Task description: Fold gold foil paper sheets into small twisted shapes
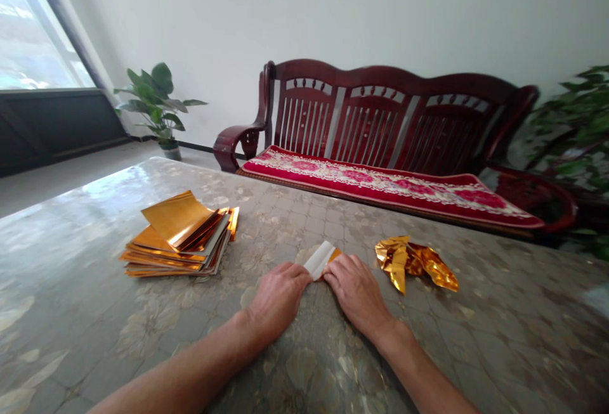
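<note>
A small sheet of gold foil paper (320, 260) lies on the table between my hands, its pale back facing up and a gold strip showing along the right side. My left hand (284, 290) has its fingers closed at the sheet's left edge. On the right side, my right hand (351, 284) presses its curled fingers on the gold strip. The fingertips hide the near part of the sheet. To the left sits a stack of gold foil sheets (176, 243), loosely piled. Crumpled or folded gold foil pieces (413, 262) rest to the right of my right hand.
The table (200, 319) has a patterned, glossy cover. Beyond its far edge stands a dark red wooden bench (371, 116) with a red floral seat cover (380, 186). A potted plant (157, 103) is at the back left, and more leaves (580, 129) are at the right.
</note>
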Action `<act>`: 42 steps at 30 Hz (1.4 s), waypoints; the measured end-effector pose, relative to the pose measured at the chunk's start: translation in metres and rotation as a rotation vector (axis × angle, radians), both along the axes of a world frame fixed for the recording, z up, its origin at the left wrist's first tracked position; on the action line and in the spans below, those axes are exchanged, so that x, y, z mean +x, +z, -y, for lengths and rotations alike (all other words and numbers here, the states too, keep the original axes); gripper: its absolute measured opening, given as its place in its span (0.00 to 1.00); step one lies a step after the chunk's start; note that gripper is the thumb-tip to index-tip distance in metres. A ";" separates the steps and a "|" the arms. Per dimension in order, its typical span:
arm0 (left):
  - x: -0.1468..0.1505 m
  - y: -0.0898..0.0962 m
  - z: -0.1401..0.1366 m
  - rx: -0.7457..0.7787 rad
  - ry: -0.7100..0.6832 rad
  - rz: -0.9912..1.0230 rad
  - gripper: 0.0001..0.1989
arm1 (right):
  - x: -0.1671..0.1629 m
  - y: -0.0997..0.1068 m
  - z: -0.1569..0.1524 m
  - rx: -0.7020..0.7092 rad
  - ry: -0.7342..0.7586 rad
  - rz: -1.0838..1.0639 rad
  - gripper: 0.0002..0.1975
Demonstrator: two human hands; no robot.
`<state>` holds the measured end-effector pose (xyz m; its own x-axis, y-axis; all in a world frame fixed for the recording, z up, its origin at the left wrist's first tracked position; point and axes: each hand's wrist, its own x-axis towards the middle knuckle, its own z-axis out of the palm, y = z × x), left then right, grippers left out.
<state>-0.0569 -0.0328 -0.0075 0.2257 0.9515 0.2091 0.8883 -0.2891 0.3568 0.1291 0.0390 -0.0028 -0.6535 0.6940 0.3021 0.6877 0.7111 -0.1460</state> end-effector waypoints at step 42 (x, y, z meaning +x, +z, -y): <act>0.010 0.014 0.002 0.030 0.061 -0.202 0.10 | -0.019 -0.008 0.001 0.023 -0.196 -0.101 0.06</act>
<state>-0.0468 -0.0345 0.0069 0.2083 0.9586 0.1942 0.9571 -0.2407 0.1615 0.1100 0.0378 -0.0109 -0.4724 0.7968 0.3769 0.7958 0.5694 -0.2063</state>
